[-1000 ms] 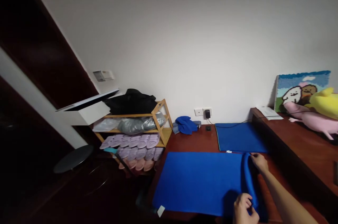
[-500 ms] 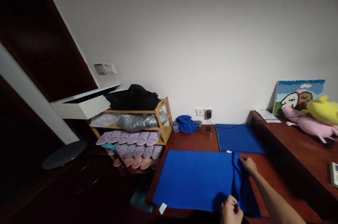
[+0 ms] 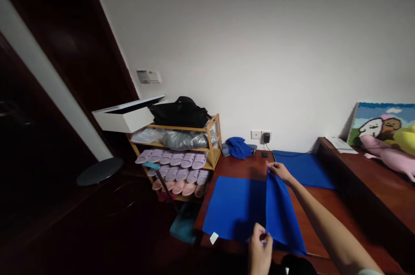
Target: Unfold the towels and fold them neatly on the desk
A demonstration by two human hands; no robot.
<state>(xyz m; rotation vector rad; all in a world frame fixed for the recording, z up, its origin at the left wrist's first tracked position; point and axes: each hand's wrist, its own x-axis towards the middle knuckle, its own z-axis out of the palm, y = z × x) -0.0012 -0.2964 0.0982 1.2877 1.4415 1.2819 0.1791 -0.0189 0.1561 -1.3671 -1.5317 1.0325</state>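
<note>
A blue cloth lies flat over its left part on the red-brown wooden bench, with a white tag at its near left corner. Its right part is raised into a fold. My right hand pinches the far end of this raised edge. At the near end, the thumb and fingers of my left hand are closed on the cloth. Behind my right hand, a second blue cloth is spread flat near the wall.
A crumpled blue cloth sits by the wall, near a plugged-in adapter and its cord. To the left, a wooden rack holds slippers, a black bag and a white box. A raised ledge at right carries a pink plush toy.
Both hands have moved left, lifting the right part of the cloth up and over toward the left. The camera view has shifted a little to the left.
</note>
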